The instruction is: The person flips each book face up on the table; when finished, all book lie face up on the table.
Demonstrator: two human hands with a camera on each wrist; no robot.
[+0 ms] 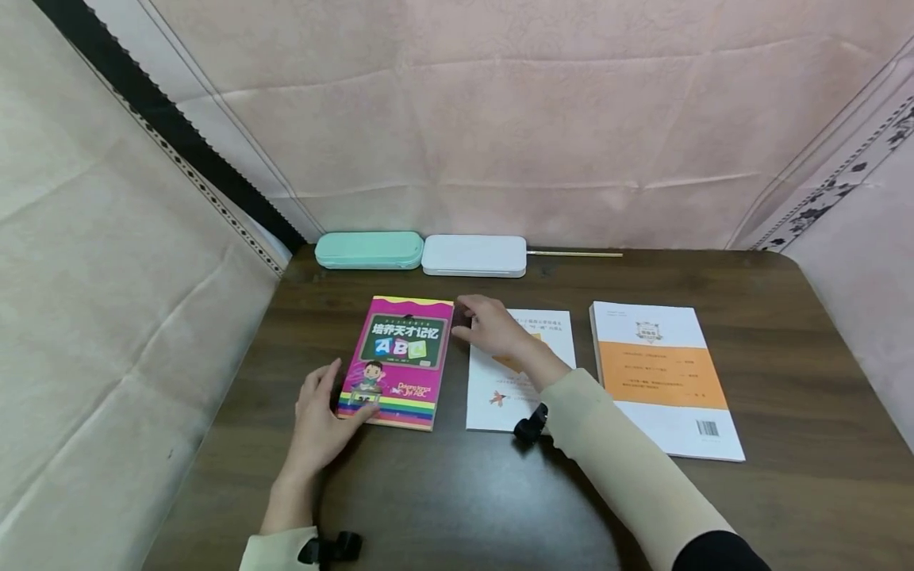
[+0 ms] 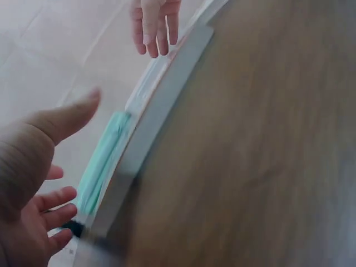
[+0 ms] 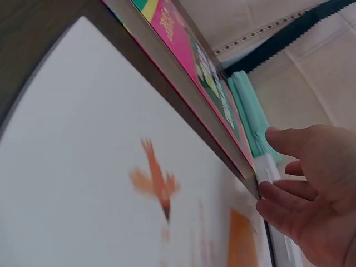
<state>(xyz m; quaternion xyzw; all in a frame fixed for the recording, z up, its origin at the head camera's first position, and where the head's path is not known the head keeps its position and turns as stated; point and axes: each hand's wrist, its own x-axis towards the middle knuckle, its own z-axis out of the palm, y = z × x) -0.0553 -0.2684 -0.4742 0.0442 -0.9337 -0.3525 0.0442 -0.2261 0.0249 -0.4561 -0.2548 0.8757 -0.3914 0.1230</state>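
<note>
A pink book (image 1: pixel 400 387) with a green title panel lies on the table, its cover facing up. My left hand (image 1: pixel 314 420) is at its lower left side, thumb over the bottom corner and fingers spread beside the left edge. By the book's upper right corner is my right hand (image 1: pixel 493 327), fingers loosely bent with nothing between them. Below that hand and forearm lies a thin white book (image 1: pixel 489 416), partly covered by them; its orange bird picture (image 3: pixel 160 186) shows in the right wrist view. In the left wrist view the left hand (image 2: pixel 28 183) has thumb and fingers apart.
A thicker white and orange book (image 1: pixel 657 377) lies on the right. Along the back edge are a mint pencil case (image 1: pixel 368 250), a white case (image 1: pixel 474 255) and a thin gold-coloured rod (image 1: pixel 574 254). Cloth walls (image 1: pixel 500 119) enclose the dark wooden table (image 1: pixel 428 507).
</note>
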